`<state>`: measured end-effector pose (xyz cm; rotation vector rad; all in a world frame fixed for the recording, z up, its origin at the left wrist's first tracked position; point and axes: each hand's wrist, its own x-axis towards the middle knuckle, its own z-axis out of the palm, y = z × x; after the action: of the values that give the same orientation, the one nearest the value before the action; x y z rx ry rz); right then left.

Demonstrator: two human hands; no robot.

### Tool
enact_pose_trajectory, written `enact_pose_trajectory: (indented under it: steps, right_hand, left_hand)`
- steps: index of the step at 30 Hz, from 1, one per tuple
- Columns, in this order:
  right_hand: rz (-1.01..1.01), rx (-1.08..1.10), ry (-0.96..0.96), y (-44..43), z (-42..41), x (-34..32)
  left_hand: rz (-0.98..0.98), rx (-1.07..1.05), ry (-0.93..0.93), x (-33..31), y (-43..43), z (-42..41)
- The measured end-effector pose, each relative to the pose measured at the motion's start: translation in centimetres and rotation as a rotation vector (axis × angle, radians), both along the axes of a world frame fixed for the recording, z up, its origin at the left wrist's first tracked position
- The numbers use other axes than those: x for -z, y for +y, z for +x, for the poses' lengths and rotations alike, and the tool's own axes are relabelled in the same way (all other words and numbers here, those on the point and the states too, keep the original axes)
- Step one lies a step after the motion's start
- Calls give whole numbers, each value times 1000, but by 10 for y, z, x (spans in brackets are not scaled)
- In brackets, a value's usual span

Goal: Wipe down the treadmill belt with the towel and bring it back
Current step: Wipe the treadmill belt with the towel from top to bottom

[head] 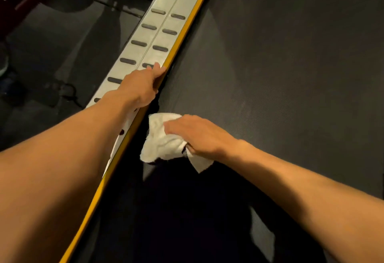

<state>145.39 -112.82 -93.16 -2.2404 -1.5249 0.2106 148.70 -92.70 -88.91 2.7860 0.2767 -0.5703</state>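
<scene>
My left hand (138,88) lies along the rail (164,5), fingers nearly straight, bracing me as I lean in. My right hand (199,136) presses the towel (160,144) flat onto the belt (280,65), fingers spread on top. The towel sits just beside the yellow edge (187,28), so that side is closed. To the right and ahead the belt lies open.

My right hand (197,134) lies on the towel (164,140), which sits on the belt (280,65) near its left edge. Just left runs the side rail (149,40), where my left hand (139,88) rests, farther off. Floor (62,44) lies left of the rail.
</scene>
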Motion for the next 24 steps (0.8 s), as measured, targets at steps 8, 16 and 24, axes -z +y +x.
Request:
enact_pose_trajectory:
  steps: [8,16,24]
  right_hand:
    - [-31,570,152,3,33,21]
    - [135,564,168,-26,25,4]
    - [150,172,430,-41,-59,-22]
  left_hand:
    - [-39,22,-48,3,3,1]
    - [-90,-21,-71,7,4,-4]
    - [-60,-32,-49,3,-7,-8]
